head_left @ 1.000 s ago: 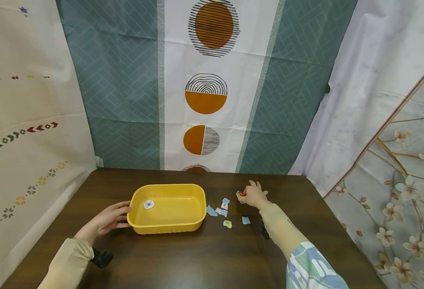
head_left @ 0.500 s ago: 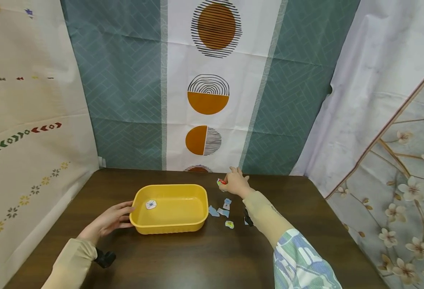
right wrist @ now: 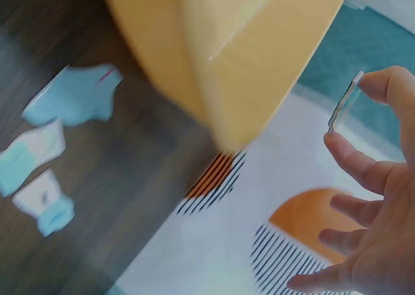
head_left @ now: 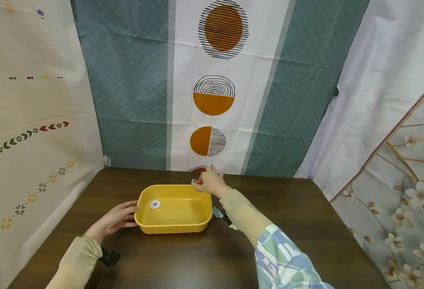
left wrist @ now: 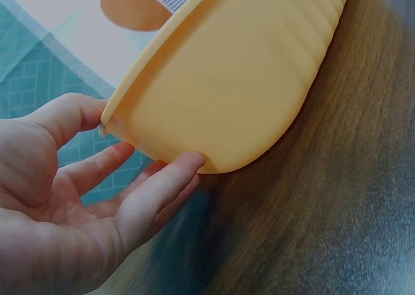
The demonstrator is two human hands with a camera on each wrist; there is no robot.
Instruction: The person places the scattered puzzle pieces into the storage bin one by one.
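Observation:
A yellow plastic tray (head_left: 173,229) stands on the table, with a white cut-out bearing a blue star-like print (head_left: 155,204) lying in it. My left hand (head_left: 119,216) holds the tray's left end; in the left wrist view one finger reaches over the rim and another digit presses the outer wall (left wrist: 220,94). Between thumb and a finger, my right hand (head_left: 212,182) pinches a small flat cut-out (head_left: 196,182) printed red and other colours. It is above the tray's back right rim. The right wrist view shows this cut-out (right wrist: 343,104) edge-on, the remaining fingers spread.
Right of the tray, several flat pieces lie on the dark wooden table (head_left: 168,261), including a light-blue one (right wrist: 74,94), a blue-and-white one (right wrist: 32,155) and a yellow-green one (head_left: 233,227). The right forearm partly hides them. Patterned curtains (head_left: 136,100) surround the table's back and sides.
My right hand has carried the pinched cut-out up from the right side of the table leftward to the tray's back rim. The left hand stays at the tray; the head view has shifted slightly.

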